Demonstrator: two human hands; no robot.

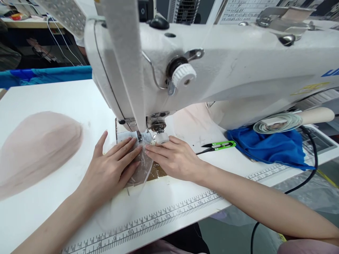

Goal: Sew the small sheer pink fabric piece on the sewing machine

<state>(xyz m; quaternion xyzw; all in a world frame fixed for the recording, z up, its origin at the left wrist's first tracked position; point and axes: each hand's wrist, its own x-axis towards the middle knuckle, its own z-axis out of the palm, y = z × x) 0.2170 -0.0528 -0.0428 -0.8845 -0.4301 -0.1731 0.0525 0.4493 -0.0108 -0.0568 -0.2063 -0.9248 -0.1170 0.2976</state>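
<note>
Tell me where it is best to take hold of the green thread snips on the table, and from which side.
Grip the green thread snips by the green handle at their right end, coming from above. They lie flat on the white table, dark blades pointing left toward the right hand, so the handle is likely the safer, wider part.

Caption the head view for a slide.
Left hand and right hand press sheer fabric flat at the sewing machine.

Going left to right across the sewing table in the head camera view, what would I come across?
Pile of pink mesh → left hand → right hand → green thread snips → blue cloth
</note>
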